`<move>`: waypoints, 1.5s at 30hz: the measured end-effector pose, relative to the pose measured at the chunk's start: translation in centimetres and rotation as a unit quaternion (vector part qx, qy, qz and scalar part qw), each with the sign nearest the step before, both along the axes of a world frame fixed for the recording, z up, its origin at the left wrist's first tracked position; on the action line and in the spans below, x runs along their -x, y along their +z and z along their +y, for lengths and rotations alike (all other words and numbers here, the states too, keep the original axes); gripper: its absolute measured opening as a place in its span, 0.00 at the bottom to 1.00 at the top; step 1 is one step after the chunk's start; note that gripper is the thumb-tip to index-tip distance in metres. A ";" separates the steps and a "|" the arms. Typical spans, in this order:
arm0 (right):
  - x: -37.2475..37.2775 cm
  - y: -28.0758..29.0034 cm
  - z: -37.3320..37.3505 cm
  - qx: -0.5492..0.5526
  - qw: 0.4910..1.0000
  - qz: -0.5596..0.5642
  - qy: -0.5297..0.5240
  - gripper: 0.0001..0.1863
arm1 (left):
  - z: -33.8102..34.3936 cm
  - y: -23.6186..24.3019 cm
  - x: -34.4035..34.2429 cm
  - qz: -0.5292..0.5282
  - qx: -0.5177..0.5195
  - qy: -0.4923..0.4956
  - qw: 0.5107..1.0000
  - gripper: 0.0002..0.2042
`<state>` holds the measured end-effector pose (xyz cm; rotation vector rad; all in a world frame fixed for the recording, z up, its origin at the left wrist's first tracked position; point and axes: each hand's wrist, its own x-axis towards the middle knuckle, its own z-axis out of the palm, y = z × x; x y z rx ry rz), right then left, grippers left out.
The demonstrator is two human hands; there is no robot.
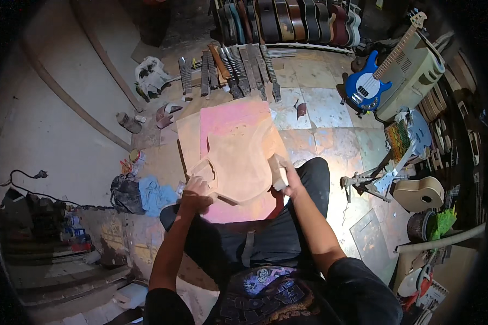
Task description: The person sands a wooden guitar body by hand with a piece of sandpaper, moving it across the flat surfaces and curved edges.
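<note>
An unfinished pale wooden electric guitar body (241,157) lies across my lap on a pink-stained board (222,116). My left hand (197,193) grips its lower left edge, with the fingers over the rim of a routed cavity (206,167). A pale rectangular block (278,171), perhaps a sanding block, is in my right hand (294,181). It stands on edge at the right side of the body, and its working face is hidden. My fingers wrap round the block's outer side.
Beyond the board lie several guitar necks (238,70), with a row of guitar bodies (287,21) behind them. A blue bass guitar (367,84) leans at the right. An acoustic guitar (420,194) and a stand (363,184) are nearer. Blue cloth (156,194) lies at the left.
</note>
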<state>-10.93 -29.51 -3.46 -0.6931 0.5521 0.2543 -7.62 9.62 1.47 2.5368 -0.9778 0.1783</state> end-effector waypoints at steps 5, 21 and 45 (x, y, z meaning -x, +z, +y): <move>-2.4 3.5 -2.3 -0.111 0.991 -0.076 -0.025 0.27 | -3.1 5.1 -0.7 -0.031 0.087 -0.011 0.996 0.17; -8.1 18.8 0.6 0.474 0.844 -0.250 -0.011 0.23 | -5.4 9.2 1.6 0.167 0.124 0.193 0.959 0.12; -4.6 25.4 5.9 0.752 0.538 -0.368 0.095 0.24 | -13.6 16.7 -1.7 0.043 0.083 0.241 0.966 0.28</move>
